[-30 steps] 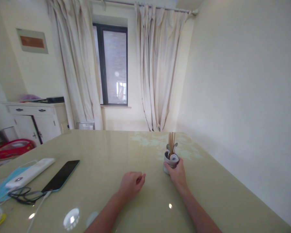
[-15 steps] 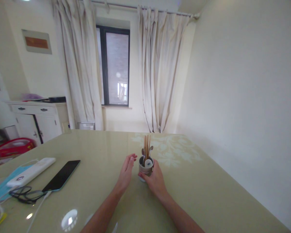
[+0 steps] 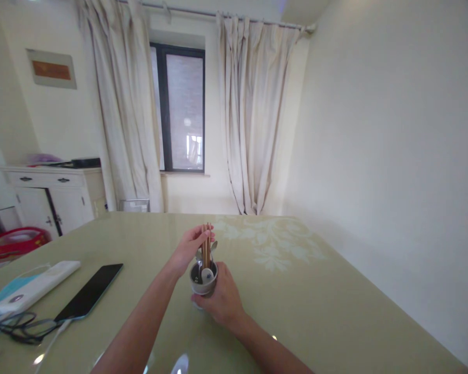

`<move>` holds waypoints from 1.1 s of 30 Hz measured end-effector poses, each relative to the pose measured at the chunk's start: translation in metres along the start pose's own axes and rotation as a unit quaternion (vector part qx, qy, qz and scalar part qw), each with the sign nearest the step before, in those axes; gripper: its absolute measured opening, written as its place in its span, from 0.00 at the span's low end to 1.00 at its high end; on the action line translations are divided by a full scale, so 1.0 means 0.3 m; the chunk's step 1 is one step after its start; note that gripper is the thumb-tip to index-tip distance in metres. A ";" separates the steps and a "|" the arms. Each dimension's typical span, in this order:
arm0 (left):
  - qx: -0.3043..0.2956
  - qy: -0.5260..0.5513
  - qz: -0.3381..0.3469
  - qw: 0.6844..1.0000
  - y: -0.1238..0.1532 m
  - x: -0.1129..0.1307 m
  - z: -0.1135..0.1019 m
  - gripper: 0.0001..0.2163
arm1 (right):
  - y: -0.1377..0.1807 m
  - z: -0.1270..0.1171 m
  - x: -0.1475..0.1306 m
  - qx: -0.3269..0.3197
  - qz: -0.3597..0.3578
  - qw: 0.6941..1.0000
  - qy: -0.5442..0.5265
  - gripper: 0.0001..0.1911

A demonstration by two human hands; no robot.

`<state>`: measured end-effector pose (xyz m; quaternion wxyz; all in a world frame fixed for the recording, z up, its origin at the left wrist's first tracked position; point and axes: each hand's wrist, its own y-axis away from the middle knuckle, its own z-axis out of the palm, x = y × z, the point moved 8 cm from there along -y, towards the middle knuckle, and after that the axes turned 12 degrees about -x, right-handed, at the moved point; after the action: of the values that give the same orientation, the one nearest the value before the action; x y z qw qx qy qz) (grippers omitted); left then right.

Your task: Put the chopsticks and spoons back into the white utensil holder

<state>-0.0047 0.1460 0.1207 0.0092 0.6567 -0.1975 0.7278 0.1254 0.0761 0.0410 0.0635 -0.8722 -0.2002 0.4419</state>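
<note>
A grey cup [image 3: 198, 288] of utensils is in the middle of the head view, low on the table. My right hand [image 3: 226, 300] wraps its right side, thumb across the front. Wooden chopsticks [image 3: 206, 255] stand upright in the cup, and my left hand [image 3: 187, 249] has its fingers closed around their upper ends. Beside them are metal spoons [image 3: 214, 245] and a white spoon [image 3: 207, 275] with a small blue mark, its lower part hidden inside the cup.
The glossy green table [image 3: 320, 317] reaches to the wall at right. On its left lie a black phone [image 3: 89, 292] with a cable, a white power bank-like device [image 3: 37, 286], eyeglasses [image 3: 25, 327] and a blue mask [image 3: 8, 298]. Curtains and a white cabinet [image 3: 50, 200] stand behind.
My left hand has risen from beside the cup to the chopsticks' tops and closed on them. The cup, still in my right hand, now appears farther left and lower; the view has shifted slightly.
</note>
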 end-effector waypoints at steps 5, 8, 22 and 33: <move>-0.015 -0.037 0.008 0.999 0.006 0.042 0.000 0.23 | -0.010 0.002 0.007 -0.021 0.008 1.000 -0.003 0.34; -0.022 -0.057 0.008 0.998 0.004 0.078 0.008 0.23 | -0.014 0.008 0.013 -0.024 0.003 1.000 -0.012 0.34; 0.202 0.030 0.267 0.942 0.202 0.486 -0.149 0.10 | -0.009 0.016 0.011 -0.035 -0.011 0.999 -0.036 0.35; 0.072 -0.041 -0.080 0.993 0.127 0.187 -0.367 0.20 | -0.006 0.009 0.008 -0.031 -0.023 0.998 -0.050 0.35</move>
<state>-0.1277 0.1302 0.1574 0.0119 0.6986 -0.0918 0.7095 0.1239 0.0787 0.0380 0.0358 -0.8456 -0.2367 0.4771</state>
